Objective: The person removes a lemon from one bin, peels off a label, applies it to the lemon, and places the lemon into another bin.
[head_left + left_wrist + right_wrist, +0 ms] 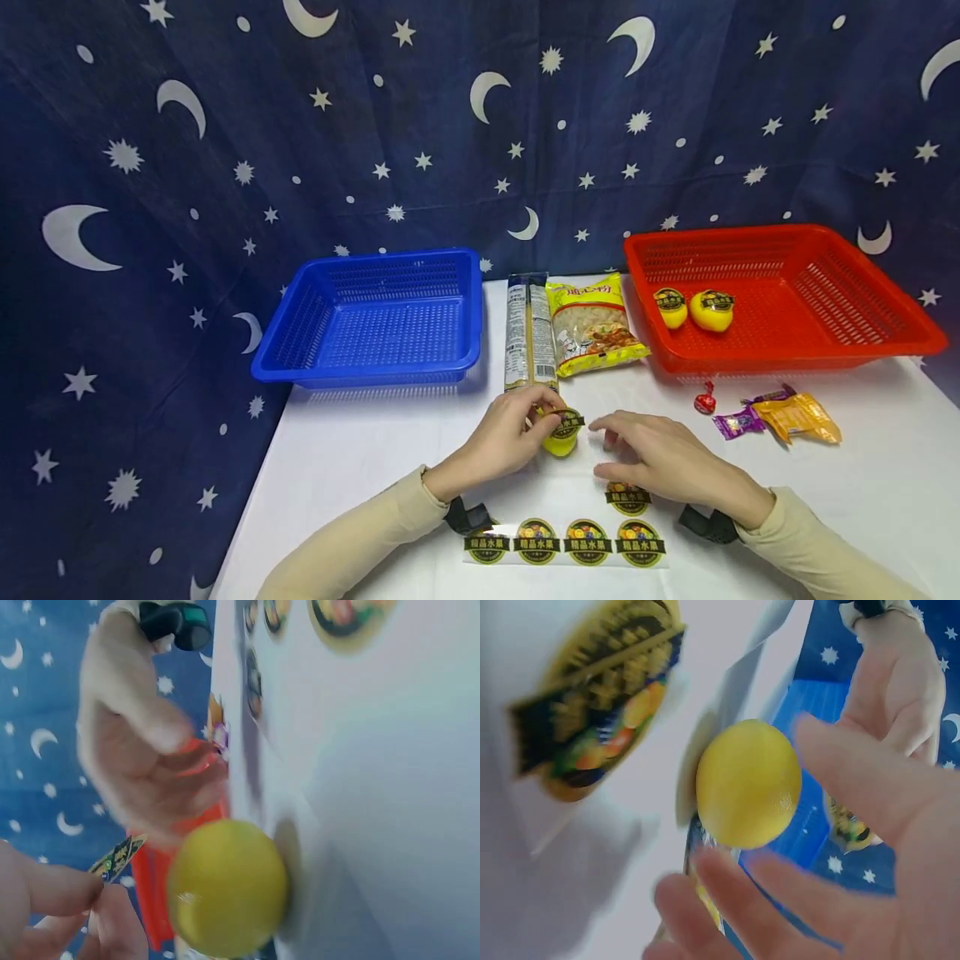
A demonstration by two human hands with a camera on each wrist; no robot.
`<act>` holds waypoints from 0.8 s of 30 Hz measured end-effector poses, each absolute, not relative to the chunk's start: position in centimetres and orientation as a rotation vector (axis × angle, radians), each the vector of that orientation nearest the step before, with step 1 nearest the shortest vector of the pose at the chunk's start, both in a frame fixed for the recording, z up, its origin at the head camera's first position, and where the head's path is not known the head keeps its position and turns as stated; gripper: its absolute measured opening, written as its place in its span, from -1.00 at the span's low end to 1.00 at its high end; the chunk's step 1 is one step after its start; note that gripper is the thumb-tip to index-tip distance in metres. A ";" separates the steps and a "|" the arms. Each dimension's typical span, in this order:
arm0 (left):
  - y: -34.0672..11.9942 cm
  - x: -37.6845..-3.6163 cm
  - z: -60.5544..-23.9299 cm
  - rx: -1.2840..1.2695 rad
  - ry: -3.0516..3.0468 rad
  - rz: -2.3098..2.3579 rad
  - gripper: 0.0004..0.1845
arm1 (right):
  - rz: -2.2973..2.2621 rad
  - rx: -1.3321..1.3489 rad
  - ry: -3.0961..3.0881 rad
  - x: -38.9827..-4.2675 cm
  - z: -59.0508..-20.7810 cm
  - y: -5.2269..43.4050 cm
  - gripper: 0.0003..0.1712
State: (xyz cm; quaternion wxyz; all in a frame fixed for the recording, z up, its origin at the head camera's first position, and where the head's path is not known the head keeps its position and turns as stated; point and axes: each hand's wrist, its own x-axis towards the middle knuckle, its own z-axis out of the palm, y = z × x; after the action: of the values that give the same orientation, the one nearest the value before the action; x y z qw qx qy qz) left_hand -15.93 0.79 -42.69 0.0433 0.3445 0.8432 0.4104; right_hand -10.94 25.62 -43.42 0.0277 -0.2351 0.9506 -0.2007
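A yellow fruit (559, 440) is seen lying on the white table (360, 450), near its middle and just in front of a long noodle packet (529, 332). A round label (567, 422) is held over the top of the fruit, pinched between the thumb and fingers of the left hand (501, 440). From the head view the label appears to lie on the fruit; in the left wrist view the same label (118, 856) is shown edge-on between the fingertips, seemingly clear of the fruit's (227, 886) bare yellow skin, though blur leaves this uncertain. The right hand (654, 456) is kept beside the fruit with its fingers loosely spread and nothing held; in the right wrist view those fingers (870, 787) are seen near the fruit (748, 784) without touching it. A loose label (628, 498) lies partly under the right hand, and a strip of four labels (564, 542) is laid at the near edge; one label is seen large but blurred only from the right wrist (600, 697). Only the head view takes in the blue basket (375, 321), the pasta bag (592, 325), the red basket (780, 292) holding two labelled yellow fruits (693, 308), and the sweets (772, 414) in front of it.
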 end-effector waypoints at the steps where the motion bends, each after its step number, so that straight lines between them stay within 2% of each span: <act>1: 0.8 -16.3 -42.9 1.015 2.581 1.282 -0.86 | -0.637 -0.703 2.958 -11.3 -43.4 25.3 -0.34; 5: 0.9 -17.1 -43.8 0.937 2.593 1.299 -0.81 | -0.765 -0.669 2.958 -12.9 -44.1 24.4 -0.15; 10: 1.2 -17.2 -44.7 0.952 2.648 1.271 -0.79 | -0.867 -0.695 2.899 -14.2 -45.3 23.9 -0.20; 18: 0.8 -16.7 -44.9 1.071 2.935 0.997 -0.73 | -0.921 -0.690 2.912 -14.3 -45.6 23.5 -0.21; 20: 0.8 -16.7 -44.8 1.110 2.999 0.916 -0.78 | -0.974 -0.682 2.953 -14.3 -45.5 23.3 -0.26; 24: 1.0 -16.6 -44.9 1.189 3.071 0.801 -0.87 | -1.094 -0.758 3.095 -14.2 -45.7 22.6 -0.50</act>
State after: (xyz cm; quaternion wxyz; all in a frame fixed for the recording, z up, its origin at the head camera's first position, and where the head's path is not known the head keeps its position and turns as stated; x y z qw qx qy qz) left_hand -16.59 0.99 -44.87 -0.1236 0.3481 0.8992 0.2345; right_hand -14.25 22.60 -45.65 -0.1135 -0.2236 0.9128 -0.3225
